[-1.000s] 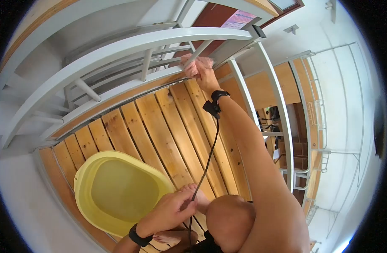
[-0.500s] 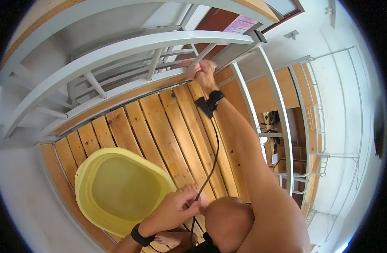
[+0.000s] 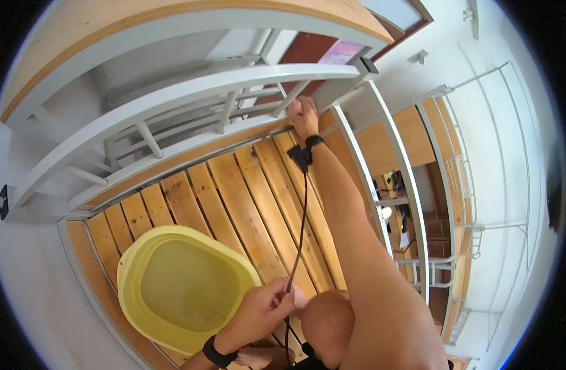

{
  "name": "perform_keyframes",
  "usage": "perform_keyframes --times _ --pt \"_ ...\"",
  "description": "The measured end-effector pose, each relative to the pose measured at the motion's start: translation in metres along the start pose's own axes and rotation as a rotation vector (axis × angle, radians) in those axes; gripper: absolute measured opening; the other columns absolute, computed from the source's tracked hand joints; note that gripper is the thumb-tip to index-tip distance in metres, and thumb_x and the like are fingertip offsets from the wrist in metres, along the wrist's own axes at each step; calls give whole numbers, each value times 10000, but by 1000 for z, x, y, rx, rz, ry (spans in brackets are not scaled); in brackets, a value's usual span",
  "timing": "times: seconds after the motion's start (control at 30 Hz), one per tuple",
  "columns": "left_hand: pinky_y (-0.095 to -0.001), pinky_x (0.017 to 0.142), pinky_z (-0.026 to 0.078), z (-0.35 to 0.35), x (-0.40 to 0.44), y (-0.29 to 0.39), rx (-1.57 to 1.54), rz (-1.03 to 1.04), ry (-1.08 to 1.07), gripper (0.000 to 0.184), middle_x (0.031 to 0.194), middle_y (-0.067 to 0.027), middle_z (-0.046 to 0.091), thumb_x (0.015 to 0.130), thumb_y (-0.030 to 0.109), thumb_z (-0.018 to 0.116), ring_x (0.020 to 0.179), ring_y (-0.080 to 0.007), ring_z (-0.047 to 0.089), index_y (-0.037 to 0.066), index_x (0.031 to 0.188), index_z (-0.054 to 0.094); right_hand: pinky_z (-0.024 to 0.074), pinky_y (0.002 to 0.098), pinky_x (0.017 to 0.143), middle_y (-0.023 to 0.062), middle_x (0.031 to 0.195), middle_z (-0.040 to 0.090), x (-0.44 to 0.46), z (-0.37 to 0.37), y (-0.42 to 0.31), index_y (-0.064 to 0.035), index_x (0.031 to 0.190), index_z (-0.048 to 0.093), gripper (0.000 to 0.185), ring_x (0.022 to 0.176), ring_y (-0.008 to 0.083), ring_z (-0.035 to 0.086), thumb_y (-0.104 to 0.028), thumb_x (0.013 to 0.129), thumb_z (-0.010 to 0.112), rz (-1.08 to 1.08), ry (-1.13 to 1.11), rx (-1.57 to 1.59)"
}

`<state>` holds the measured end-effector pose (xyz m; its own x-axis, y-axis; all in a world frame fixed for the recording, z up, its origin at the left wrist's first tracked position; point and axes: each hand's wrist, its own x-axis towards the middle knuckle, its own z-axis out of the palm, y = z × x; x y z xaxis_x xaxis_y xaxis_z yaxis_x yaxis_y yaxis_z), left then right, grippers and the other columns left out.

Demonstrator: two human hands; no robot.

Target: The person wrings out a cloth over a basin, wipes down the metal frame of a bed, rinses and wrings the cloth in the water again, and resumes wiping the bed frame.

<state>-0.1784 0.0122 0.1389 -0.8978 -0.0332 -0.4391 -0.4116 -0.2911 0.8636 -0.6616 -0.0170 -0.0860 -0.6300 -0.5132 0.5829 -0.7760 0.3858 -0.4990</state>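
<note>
The yellow basin (image 3: 130,296) holds cloudy liquid (image 3: 187,287) and stands on slatted boards (image 3: 215,203). The hands are apart: the left hand (image 3: 258,314), beside the basin, pinches the black cable (image 3: 300,234); the right hand (image 3: 304,117) curls near the guard rail (image 3: 233,75), grip indiscernible.

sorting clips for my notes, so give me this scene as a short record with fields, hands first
left hand: left hand, cable pinched between thumb and fingers
right hand: right hand stretched out to the far end of the rail; grip unclear
wrists: black band on each
cable path: from a black piece by the right wrist down through the left hand
basin: yellow basin, beside the left hand, liquid inside
surface: wooden slats with gaps, under the basin
</note>
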Motion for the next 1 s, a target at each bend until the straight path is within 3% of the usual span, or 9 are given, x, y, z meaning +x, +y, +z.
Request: perform_keyframes --times 0.13,0.27,0.37,0.4,0.6,0.73,0.83,0.93,1.0 --pt "-292 636 454 -1 -10 -24 24 67 11 200 713 -52 572 961 179 600 677 -112 511 -8 888 595 510 428 924 201 1072 681 -29 -7 11 40 1043 621 236 1052 352 641 -91 856 562 178 91 11" --pt "-295 677 473 -5 -18 -36 47 100 -22 194 738 -77 582 949 178 606 688 -128 533 -9 900 597 550 341 816 168 1080 688 -59 -50 -28 34 1123 581 263 971 219 677 -44 892 483 804 140 488" --pt "-309 696 484 -5 -21 -33 85 105 -94 182 758 -99 597 941 173 611 682 -160 552 -4 902 597 560 334 803 150 1065 684 -60 -75 -31 56 1163 557 274 952 210 671 -46 918 490 628 197 454" --pt "-317 702 488 -6 -19 -30 131 111 -112 174 766 -108 602 938 170 613 680 -176 561 1 900 597 571 326 773 105 1009 676 -62 -53 22 43 1188 557 256 918 188 660 -91 972 534 384 267 573" --pt "-325 692 490 0 -12 -35 110 60 -105 148 768 -102 605 935 165 627 687 -189 577 21 901 609 451 263 469 39 822 612 -35 32 -3 -45 1120 596 181 579 122 536 -49 986 475 678 -11 1526" --pt "-320 684 490 -4 -19 -26 111 67 -102 138 767 -94 610 934 155 632 688 -186 584 24 894 612 437 260 476 75 942 648 -50 95 -81 -86 1175 592 257 683 117 566 -39 978 434 417 619 689" --pt "-371 586 432 -2 -22 -19 35 117 -64 226 697 -160 530 903 223 655 598 -293 482 14 852 587 477 257 593 130 1105 650 -54 57 -179 -93 1304 555 376 800 129 576 -12 957 437 992 468 1109" --pt "-386 607 428 -1 -26 -22 55 140 -92 232 715 -156 524 899 225 657 632 -309 496 19 842 569 488 251 653 108 1153 632 -93 119 -184 -66 1342 533 398 803 132 555 -4 955 462 772 263 928" --pt "-329 675 491 -1 -29 -22 200 176 -137 149 772 -79 639 922 172 648 703 -209 600 26 902 626 507 297 672 93 1006 631 -104 118 -227 -88 1335 561 348 780 178 567 -44 1000 478 726 267 921"
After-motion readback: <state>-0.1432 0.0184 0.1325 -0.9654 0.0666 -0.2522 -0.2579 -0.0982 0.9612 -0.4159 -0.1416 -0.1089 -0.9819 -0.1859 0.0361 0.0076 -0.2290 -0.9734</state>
